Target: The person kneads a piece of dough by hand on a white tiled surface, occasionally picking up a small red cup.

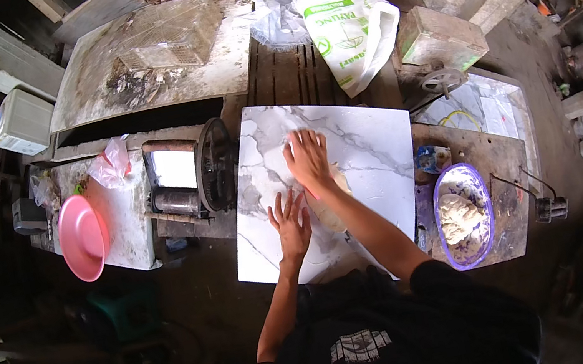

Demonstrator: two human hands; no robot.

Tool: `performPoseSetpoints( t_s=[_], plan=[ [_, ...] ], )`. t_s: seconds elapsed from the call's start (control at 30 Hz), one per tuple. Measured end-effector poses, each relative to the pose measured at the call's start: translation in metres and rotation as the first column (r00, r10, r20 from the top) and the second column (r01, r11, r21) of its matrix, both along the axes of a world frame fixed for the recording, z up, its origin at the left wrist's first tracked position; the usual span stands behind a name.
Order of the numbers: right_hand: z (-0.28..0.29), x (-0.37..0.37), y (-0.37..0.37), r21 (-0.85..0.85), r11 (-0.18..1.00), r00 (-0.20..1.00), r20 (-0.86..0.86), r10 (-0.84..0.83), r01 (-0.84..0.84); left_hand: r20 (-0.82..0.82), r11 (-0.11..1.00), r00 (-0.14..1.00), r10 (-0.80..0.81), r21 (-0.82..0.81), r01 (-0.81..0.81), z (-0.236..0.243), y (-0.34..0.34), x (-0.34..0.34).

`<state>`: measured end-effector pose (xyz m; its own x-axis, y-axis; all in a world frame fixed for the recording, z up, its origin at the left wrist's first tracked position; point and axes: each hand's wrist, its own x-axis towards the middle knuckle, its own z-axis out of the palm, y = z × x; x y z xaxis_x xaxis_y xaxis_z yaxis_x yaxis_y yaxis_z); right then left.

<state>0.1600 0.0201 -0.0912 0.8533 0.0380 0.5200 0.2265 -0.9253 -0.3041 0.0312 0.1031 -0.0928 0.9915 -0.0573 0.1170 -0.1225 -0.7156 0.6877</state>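
Observation:
A flat, pale piece of dough (328,216) lies on a white board with grey marbling (369,137), partly covered by my right forearm. My right hand (308,157) reaches over to the far middle of the board, palm down, its fingers stretched out and slightly blurred. Nearer to me, my left hand (291,226) rests at the dough's left side with its fingers spread. Neither hand visibly grips anything. A small reddish edge shows between the hands, too little of it to name.
Right of the board, a purple-rimmed basin (490,213) holds a lump of dough (460,217). At left stand a hand-cranked roller machine with a large wheel (214,166) and a pink basin (84,239). Beyond lie a white-and-green sack (346,24) and a wire cage (164,55).

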Motion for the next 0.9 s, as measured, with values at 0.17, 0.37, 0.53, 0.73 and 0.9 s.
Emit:
performPoseSetpoints(
  t_s=[0.17, 0.37, 0.53, 0.73, 0.9],
  plan=[
    [0.006, 0.008, -0.005, 0.077, 0.997, 0.984, -0.174, 0.038, -0.025, 0.054, 0.998, 0.998, 0.038, -0.045, -0.036, 0.001, 0.002, 0.004],
    [0.007, -0.09, -0.042, 0.178, 0.977, 0.981, -0.13, 0.143, -0.119, 0.036, 0.999, 0.999, 0.026, -0.027, -0.025, -0.003, 0.007, 0.006],
    [0.005, -0.114, -0.071, 0.077, 0.961, 0.957, -0.104, 0.272, -0.265, 0.055, 0.999, 0.998, -0.026, -0.045, 0.028, -0.005, 0.002, 0.008],
    [0.008, -0.046, -0.027, 0.311, 0.924, 0.959, -0.103, 0.265, -0.222, 0.021, 0.998, 1.0, 0.005, -0.067, -0.004, -0.007, 0.004, 0.009],
    [0.003, -0.033, -0.029, 0.299, 0.913, 0.939, -0.118, 0.323, -0.277, 0.051, 0.998, 0.998, 0.038, -0.057, -0.035, -0.003, 0.009, 0.012]
  ],
)
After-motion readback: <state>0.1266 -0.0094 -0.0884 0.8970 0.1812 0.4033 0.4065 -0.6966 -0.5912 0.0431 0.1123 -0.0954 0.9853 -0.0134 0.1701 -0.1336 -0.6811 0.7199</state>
